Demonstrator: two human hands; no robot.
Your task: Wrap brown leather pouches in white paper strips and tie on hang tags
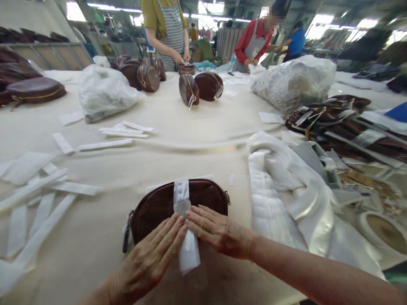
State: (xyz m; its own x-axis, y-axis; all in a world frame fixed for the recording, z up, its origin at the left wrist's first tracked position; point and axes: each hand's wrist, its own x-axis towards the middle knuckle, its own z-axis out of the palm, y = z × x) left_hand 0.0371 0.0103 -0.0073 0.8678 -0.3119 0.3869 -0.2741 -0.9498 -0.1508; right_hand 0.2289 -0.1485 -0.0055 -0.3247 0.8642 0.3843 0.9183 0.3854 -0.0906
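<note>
A dark brown handbag [152, 214] with rounded ends lies on the table in front of me. A white paper strip [190, 254] runs across its middle, with a translucent piece [182, 206] over it. My left hand [149, 258] rests on the bag's lower left, fingers stretched out and lying flat, tips at the strip. From the other side my right hand [219, 231] lies flat too, its fingertips touching the strip beside those of the left. Metal hardware [227, 198] shows at the bag's right end.
Loose white strips [44, 203] cover the left of the table [108, 186]. Clear plastic sleeves [270, 190] and a tape dispenser [318, 161] are at right. Farther back are stuffed plastic bags [104, 91], brown handbags [208, 86] and two people standing at work.
</note>
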